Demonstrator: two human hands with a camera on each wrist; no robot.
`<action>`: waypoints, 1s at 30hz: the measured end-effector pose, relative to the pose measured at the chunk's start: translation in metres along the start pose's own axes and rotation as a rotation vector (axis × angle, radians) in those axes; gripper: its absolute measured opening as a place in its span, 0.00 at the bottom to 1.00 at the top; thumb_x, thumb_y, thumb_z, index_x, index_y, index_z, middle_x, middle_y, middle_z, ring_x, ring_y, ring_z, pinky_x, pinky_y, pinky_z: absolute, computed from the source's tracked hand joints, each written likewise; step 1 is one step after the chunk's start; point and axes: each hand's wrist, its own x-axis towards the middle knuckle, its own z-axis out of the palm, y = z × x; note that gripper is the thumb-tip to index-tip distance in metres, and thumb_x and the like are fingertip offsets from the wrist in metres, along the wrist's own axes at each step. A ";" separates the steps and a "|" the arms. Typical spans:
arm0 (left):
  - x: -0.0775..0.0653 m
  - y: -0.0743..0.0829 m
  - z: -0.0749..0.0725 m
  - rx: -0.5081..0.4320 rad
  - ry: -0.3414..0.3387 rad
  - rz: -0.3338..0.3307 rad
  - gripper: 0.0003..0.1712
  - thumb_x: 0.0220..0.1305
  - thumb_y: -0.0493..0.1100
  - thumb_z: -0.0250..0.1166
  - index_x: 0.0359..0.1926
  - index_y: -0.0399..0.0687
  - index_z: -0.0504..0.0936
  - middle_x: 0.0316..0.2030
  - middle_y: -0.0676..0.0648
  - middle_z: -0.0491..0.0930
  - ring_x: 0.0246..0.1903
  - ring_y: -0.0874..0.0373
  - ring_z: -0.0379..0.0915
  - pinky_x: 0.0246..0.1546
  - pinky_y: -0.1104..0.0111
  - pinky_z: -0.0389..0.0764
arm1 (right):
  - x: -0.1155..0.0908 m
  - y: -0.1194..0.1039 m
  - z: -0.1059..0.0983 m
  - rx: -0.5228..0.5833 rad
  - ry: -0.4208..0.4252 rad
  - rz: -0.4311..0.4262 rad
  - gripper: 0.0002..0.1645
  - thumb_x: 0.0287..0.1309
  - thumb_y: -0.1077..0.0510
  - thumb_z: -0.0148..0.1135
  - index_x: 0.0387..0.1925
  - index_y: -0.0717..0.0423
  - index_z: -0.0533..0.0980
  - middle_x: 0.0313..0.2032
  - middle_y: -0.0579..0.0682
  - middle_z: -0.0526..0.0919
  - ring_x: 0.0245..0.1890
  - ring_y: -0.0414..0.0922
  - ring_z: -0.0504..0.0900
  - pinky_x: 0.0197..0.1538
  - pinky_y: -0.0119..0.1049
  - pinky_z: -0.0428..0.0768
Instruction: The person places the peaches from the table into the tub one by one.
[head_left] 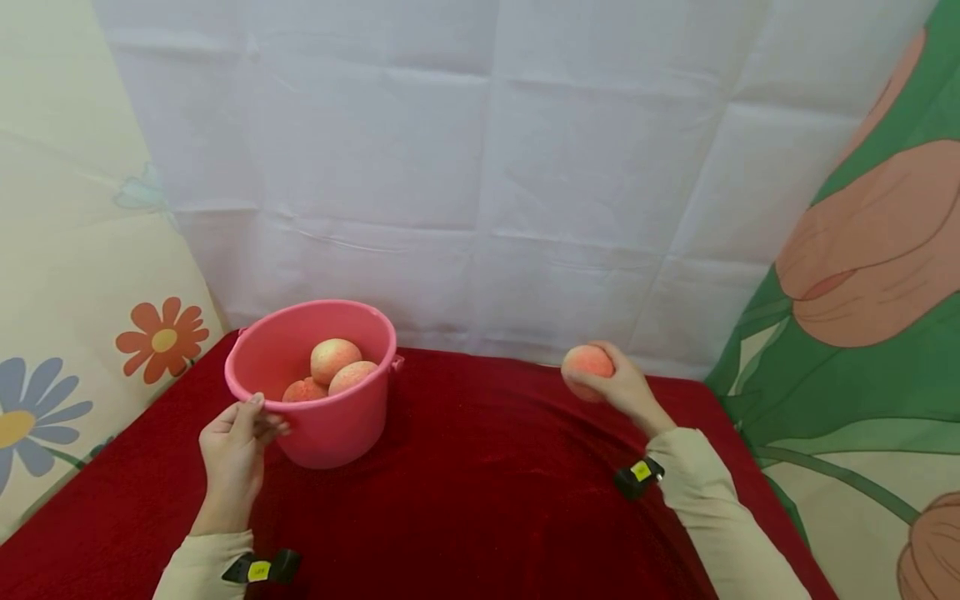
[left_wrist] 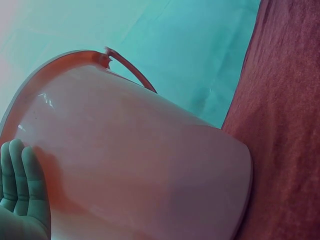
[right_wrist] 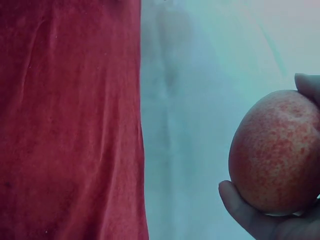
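Observation:
On the left of the head view a pink bucket (head_left: 330, 437) stands on the red cloth. Three peaches show inside it: a paler peach (head_left: 334, 360), a second peach (head_left: 352, 377) by the right wall and a redder peach (head_left: 304, 390) partly behind the near rim. My left hand (head_left: 234, 450) holds the bucket's near-left rim, thumb at the top edge and fingers against the outer wall (left_wrist: 125, 140). Over the right side of the cloth, my right hand (head_left: 618, 385) grips another peach (right_wrist: 277, 152) between thumb and fingers, raised in front of the white backdrop.
Red cloth (head_left: 480, 500) covers the table. Behind it hangs a creased white sheet (head_left: 480, 167). Flower-printed cloths stand at the left (head_left: 67, 250) and right (head_left: 862, 375). The bucket's handle (left_wrist: 131, 69) hangs down along its far side.

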 end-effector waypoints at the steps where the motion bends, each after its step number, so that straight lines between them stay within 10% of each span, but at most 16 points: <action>1: 0.000 0.000 0.000 0.001 0.000 0.001 0.14 0.59 0.41 0.62 0.18 0.41 0.81 0.14 0.47 0.78 0.14 0.59 0.76 0.21 0.71 0.80 | 0.000 -0.002 0.000 0.002 -0.003 0.003 0.41 0.46 0.48 0.69 0.59 0.59 0.63 0.54 0.62 0.69 0.50 0.57 0.71 0.46 0.47 0.75; 30: 0.000 0.001 0.001 0.006 -0.005 0.019 0.15 0.59 0.40 0.62 0.17 0.41 0.80 0.14 0.47 0.77 0.13 0.59 0.75 0.20 0.72 0.80 | 0.016 -0.044 0.004 0.008 -0.035 -0.090 0.38 0.48 0.53 0.67 0.60 0.59 0.63 0.55 0.62 0.69 0.51 0.57 0.72 0.47 0.48 0.75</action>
